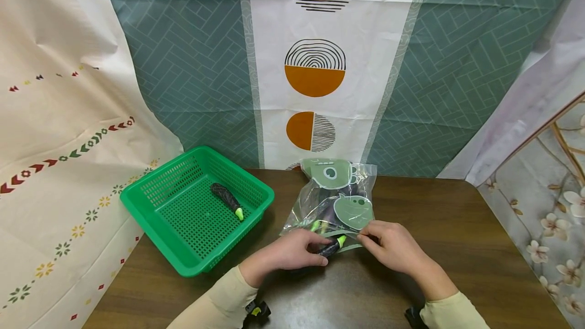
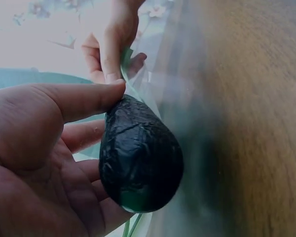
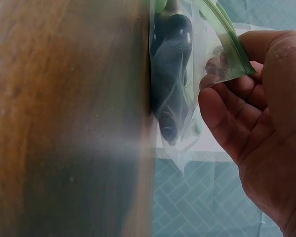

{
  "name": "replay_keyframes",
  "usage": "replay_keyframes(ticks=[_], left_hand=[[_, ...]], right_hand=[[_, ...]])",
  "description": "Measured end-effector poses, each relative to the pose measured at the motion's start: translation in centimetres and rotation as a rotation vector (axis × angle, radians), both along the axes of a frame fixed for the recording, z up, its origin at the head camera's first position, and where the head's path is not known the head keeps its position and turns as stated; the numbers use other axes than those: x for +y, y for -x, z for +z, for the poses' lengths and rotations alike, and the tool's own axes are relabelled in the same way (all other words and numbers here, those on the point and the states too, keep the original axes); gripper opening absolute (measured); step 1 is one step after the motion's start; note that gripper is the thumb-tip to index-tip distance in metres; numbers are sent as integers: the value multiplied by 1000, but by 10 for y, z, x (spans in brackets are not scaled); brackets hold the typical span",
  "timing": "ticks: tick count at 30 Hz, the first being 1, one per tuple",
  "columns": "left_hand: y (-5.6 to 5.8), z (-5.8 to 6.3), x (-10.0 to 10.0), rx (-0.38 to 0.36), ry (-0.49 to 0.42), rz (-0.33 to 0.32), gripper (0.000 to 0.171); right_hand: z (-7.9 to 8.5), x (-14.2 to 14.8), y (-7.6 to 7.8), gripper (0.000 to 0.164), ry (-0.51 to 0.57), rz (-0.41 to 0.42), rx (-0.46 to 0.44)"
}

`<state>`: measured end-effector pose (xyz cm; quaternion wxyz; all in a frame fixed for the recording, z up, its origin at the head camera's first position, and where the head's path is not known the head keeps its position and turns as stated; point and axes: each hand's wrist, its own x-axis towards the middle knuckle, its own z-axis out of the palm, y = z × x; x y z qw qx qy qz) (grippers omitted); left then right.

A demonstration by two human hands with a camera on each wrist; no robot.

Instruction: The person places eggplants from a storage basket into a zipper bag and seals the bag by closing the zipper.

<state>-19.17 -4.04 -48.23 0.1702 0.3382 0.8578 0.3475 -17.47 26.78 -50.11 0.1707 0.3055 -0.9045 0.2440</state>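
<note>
My left hand (image 1: 299,252) holds a dark eggplant (image 1: 330,249) between thumb and fingers, its bright green stem end pointing toward the mouth of a clear zip bag (image 1: 354,211). The left wrist view shows the rounded bottom of this eggplant (image 2: 140,158) close up. At the bag's opening, my right hand (image 1: 394,248) pinches the green zip edge (image 3: 232,44) at its right corner. The bag lies on the table with its mouth toward me and carries green cartoon prints. Inside it, the right wrist view shows a dark eggplant (image 3: 172,54) through the plastic.
To the left stands a green perforated basket (image 1: 157,240), and in it lies another dark eggplant (image 1: 224,197) with a green stem end. The brown wooden table (image 1: 425,202) ends at a patterned curtain (image 1: 201,65) behind the bag.
</note>
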Motion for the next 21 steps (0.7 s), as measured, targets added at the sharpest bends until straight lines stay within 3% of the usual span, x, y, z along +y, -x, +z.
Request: replay_keyframes(ticks=[14, 21], left_hand=[[-9, -4, 18, 133, 132, 82, 44], [-9, -4, 21, 166, 184, 99, 44]], right_hand=[[0, -2, -1, 15, 6, 8, 21], [1, -2, 0, 15, 8, 17, 47]])
